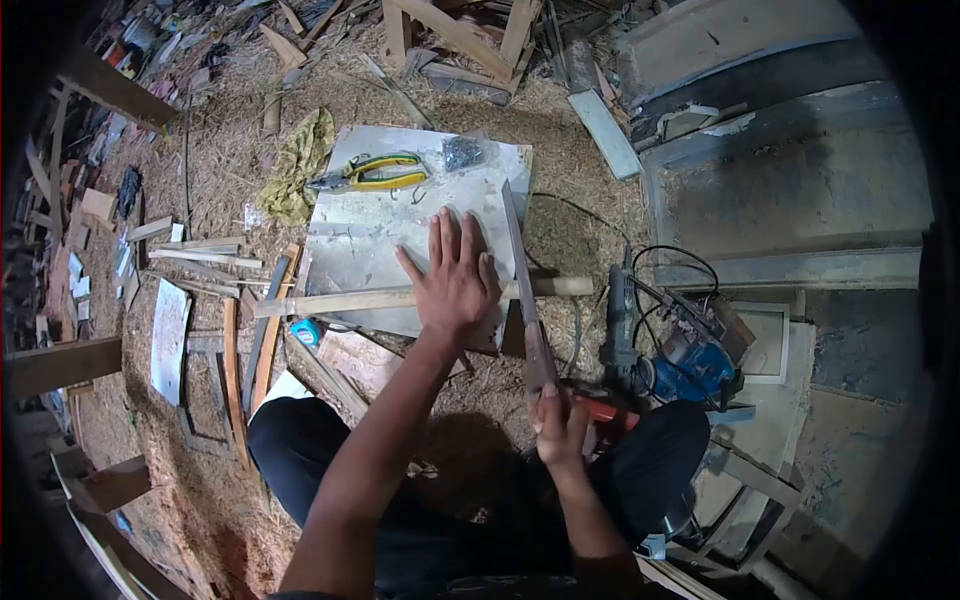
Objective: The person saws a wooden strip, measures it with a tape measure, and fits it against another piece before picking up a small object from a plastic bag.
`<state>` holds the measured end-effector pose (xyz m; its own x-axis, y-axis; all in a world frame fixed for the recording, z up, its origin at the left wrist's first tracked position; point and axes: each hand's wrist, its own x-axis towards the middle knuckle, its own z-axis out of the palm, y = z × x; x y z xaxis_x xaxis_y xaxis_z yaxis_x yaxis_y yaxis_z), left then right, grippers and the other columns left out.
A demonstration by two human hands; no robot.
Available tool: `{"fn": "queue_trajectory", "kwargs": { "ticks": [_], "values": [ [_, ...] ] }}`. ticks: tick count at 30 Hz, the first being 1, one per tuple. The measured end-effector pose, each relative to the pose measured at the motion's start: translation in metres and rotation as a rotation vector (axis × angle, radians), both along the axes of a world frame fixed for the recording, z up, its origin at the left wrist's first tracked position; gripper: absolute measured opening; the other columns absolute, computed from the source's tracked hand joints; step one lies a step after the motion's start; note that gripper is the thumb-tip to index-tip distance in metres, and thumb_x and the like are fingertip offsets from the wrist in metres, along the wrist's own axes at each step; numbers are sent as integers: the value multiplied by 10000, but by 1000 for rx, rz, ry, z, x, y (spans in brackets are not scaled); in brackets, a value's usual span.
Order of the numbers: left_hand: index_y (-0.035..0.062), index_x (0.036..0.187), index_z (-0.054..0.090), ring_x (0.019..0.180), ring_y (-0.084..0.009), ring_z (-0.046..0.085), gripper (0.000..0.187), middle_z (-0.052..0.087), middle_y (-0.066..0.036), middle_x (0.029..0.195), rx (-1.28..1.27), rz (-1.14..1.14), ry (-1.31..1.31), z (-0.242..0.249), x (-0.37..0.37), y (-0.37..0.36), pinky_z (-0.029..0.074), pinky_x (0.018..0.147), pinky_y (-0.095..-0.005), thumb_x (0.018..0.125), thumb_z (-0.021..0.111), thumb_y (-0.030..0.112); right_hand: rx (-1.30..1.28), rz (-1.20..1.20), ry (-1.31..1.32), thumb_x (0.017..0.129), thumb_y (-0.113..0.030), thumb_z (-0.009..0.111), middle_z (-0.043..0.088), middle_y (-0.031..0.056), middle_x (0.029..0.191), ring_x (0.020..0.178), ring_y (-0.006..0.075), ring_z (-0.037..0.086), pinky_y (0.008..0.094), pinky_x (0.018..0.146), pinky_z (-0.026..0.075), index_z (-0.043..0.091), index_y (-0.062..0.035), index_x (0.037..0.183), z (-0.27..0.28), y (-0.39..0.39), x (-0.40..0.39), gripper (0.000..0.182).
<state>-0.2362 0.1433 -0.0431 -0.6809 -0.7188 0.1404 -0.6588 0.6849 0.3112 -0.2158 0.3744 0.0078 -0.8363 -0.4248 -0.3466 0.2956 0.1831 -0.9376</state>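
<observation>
My left hand point(456, 285) lies flat with its fingers spread, its palm over a narrow wooden strip point(350, 301) and its fingers on a pale board point(360, 240). The strip crosses the lower part of the board and sticks out on both sides. In my right hand point(558, 425) is the handle of a handsaw point(523, 270), whose long blade points forward and passes across the strip, right of my left hand. Yellow-green pliers point(380, 172) and a small plastic bag point(463, 152) rest on the board's far part.
A blue power tool point(690, 370) with black cables stands at the right, near large panels point(790, 190). A yellow cloth point(300, 170) touches the board's left side. A blue tape measure point(305, 332) and loose wood strips point(232, 360) lie left on the sawdust-covered floor.
</observation>
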Motion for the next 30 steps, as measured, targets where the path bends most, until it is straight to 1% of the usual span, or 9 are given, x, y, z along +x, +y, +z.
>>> {"fn": "queue_trajectory", "kwargs": {
  "ticks": [4, 12, 14, 17, 20, 23, 26, 29, 30],
  "values": [
    [161, 1579, 287, 1529, -310, 212, 639, 229, -159, 1647, 49, 4, -31, 5, -2, -1, 35, 1135, -746, 994, 381, 399, 32, -39, -44, 1036, -354, 543, 445, -3, 547, 491, 96, 422, 286, 474, 323, 431, -90, 609, -5, -5, 6, 514],
    [164, 1586, 261, 1548, -282, 139, 598, 179, -102, 1670, 136, 39, -1, 1, -3, 0, 9, 1201, -635, 1052, 312, 428, 182, -65, 236, 1009, -307, 587, 518, 5, 574, 525, 113, 484, 312, 512, 368, 566, -32, 685, -18, -6, 45, 426],
    [134, 1582, 268, 1546, -289, 142, 605, 190, -126, 1664, 153, 77, 11, 2, -6, 8, 15, 1197, -645, 1048, 322, 412, 160, -134, 317, 1000, -267, 611, 529, 0, 581, 546, 86, 481, 312, 516, 373, 591, -24, 711, -22, -4, 57, 378],
    [97, 1578, 272, 1546, -311, 134, 630, 196, -140, 1661, 143, 115, -7, 9, -15, 10, 13, 1194, -647, 1028, 334, 398, 97, -152, 179, 1037, -263, 548, 497, -22, 600, 549, 105, 479, 299, 519, 362, 553, -51, 702, -14, -7, 53, 397],
    [80, 1577, 267, 1547, -321, 129, 656, 179, -163, 1662, 110, 138, -49, 12, -26, 11, 6, 1191, -651, 1007, 346, 396, 102, -56, 184, 1032, -260, 566, 518, -11, 629, 552, 105, 480, 294, 520, 367, 573, -47, 778, -23, -4, 37, 332],
    [79, 1578, 264, 1548, -325, 120, 658, 163, -176, 1663, 126, 124, -61, 16, -25, 11, 4, 1187, -659, 1007, 341, 397, 160, 33, 286, 1025, -247, 573, 530, -7, 637, 564, 107, 488, 290, 527, 369, 582, -48, 792, 8, 5, 19, 306],
    [92, 1586, 251, 1551, -323, 106, 654, 154, -172, 1666, 125, 133, -66, 12, -28, 12, -12, 1185, -661, 1009, 329, 390, 250, 32, 310, 1018, -262, 561, 521, 6, 603, 577, 116, 512, 301, 531, 356, 558, -57, 688, -3, 65, 65, 389],
    [104, 1594, 233, 1555, -318, 87, 653, 143, -167, 1670, 104, 138, -91, 11, -28, 10, -29, 1184, -660, 1010, 319, 383, 260, 80, 256, 1015, -297, 540, 523, 19, 596, 556, 122, 509, 301, 525, 354, 609, -40, 739, 5, 48, 54, 383],
    [104, 1595, 232, 1555, -318, 86, 653, 141, -166, 1670, 91, 134, -92, 10, -28, 10, -30, 1184, -659, 1010, 320, 382, 238, 95, 177, 1018, -300, 529, 530, 32, 591, 547, 137, 515, 308, 529, 369, 675, -22, 835, 3, 33, 39, 363]
  ]
}}
